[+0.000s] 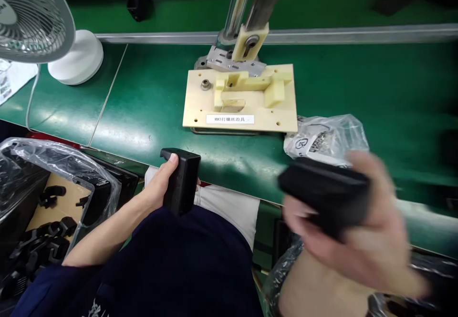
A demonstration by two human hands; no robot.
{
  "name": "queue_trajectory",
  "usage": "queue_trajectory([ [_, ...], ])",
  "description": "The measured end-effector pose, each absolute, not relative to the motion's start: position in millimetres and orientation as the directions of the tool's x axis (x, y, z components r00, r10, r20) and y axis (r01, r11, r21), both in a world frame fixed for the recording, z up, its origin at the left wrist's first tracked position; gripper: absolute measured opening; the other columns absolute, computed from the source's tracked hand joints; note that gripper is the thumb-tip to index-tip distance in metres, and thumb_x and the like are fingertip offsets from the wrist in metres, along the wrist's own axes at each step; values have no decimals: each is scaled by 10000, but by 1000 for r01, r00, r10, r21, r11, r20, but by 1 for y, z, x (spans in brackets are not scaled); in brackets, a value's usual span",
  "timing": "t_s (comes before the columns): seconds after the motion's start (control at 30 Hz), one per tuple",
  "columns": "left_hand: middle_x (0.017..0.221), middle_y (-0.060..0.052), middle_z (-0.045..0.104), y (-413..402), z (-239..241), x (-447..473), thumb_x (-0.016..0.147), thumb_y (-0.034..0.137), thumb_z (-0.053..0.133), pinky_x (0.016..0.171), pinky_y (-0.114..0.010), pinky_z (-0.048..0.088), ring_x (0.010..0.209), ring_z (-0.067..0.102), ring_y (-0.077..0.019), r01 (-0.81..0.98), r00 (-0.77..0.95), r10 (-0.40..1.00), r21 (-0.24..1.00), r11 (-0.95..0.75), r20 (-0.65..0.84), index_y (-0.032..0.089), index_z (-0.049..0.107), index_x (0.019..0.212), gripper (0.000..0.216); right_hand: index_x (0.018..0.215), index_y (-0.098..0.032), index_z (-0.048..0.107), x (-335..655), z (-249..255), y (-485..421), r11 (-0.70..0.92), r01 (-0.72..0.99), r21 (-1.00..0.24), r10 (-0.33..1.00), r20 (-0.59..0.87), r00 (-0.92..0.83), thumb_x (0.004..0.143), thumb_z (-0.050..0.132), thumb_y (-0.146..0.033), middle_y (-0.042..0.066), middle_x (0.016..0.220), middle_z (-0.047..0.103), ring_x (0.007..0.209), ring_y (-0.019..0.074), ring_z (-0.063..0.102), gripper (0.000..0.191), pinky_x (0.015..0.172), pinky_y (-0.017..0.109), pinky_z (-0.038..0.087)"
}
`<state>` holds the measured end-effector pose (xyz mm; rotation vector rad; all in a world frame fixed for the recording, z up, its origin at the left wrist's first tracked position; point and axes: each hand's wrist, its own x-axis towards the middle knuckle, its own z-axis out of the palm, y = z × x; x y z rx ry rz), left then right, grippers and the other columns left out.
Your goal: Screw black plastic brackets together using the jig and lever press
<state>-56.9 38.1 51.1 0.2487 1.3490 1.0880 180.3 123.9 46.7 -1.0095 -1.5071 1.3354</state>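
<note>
By the bench (153,83), boxy black housings (183,183) in pinching left grip (160,181) and right grip (375,240)

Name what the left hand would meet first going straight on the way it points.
The left hand would probably meet the cream fixture; depth is unclear, so the edge of the green table could come first.

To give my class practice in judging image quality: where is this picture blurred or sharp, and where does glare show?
Head view: the right hand and its black piece are heavily smeared; head view: the left hand and the other black piece look much sharper; head view: the label is crisp; head view: pale glare marks the green table and streaks the plastic liner.
</note>
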Motion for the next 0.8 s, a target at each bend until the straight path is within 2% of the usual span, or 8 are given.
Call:
queue_trajectory([
  [0.07, 662, -84, 675, 33, 52, -60, 624, 806, 603, 540, -256, 494, 598, 629, -175, -469, -163, 674, 657, 590, -721, 110, 680, 764, 714, 1346, -319, 413, 159, 46, 102, 22, -37, -999, 873, 37, -486, 797, 694, -401, 77, 946, 661, 654, 200, 657, 622, 499, 303, 528],
  [0.13, 630, -53, 658, 28, 54, -62, 595, 749, 688, 539, -242, 482, 587, 617, -159, -451, -211, 626, 643, 619, -751, 123, 669, 718, 638, 1255, -282, 486, 143, 41, 83, -1, -16, -1000, 800, 9, -600, 800, 705, -271, 51, 948, 677, 786, 198, 680, 505, 628, 297, 575],
  [0.27, 636, -28, 650, 16, 57, -62, 581, 695, 741, 597, -253, 490, 632, 621, -165, -447, -315, 550, 632, 633, -774, 136, 662, 726, 582, 1134, -225, 519, 126, 28, 60, 134, 85, -987, 773, 51, -632, 844, 636, -258, 47, 917, 665, 780, 185, 661, 315, 695, 314, 586],
  [0.37, 681, -40, 667, 5, 57, -59, 602, 704, 719, 678, -285, 508, 705, 637, -193, -412, -358, 546, 652, 636, -758, 135, 671, 753, 590, 1005, -202, 555, 117, 23, 57, 287, 177, -942, 717, 88, -692, 857, 576, -214, 84, 1002, 637, 856, 205, 648, 150, 735, 339, 578],
  [0.43, 715, -42, 675, -3, 56, -58, 589, 692, 736, 708, -285, 505, 745, 637, -199, -340, -412, 576, 706, 621, -706, 138, 675, 756, 582, 911, -181, 567, 112, 22, 57, 315, 228, -921, 650, 34, -759, 840, 547, -166, 98, 1029, 626, 891, 214, 642, 76, 752, 339, 568],
  [0.53, 775, -47, 688, -17, 53, -59, 601, 685, 733, 703, -268, 494, 779, 630, -193, -261, -440, 588, 723, 640, -679, 136, 681, 775, 578, 761, -165, 559, 105, 18, 56, 289, 328, -899, 535, -133, -835, 802, 532, -119, 71, 878, 649, 784, 199, 641, 68, 688, 311, 543],
  [0.67, 691, -22, 649, -33, 46, -60, 602, 680, 733, 601, -235, 450, 659, 576, -142, -240, -424, 515, 641, 729, -744, 131, 647, 705, 565, 704, -154, 609, 95, 12, 46, 475, 481, -737, 442, -273, -854, 807, 605, -188, 58, 775, 660, 674, 197, 627, 108, 596, 302, 480],
  [0.8, 664, -11, 638, -39, 42, -59, 654, 640, 727, 576, -228, 448, 614, 567, -128, -325, -392, 425, 555, 766, -816, 128, 649, 754, 528, 839, -113, 683, 84, 11, 39, 736, 414, -536, 315, -269, -910, 826, 617, -211, 112, 792, 663, 710, 245, 634, 119, 564, 326, 445],
])
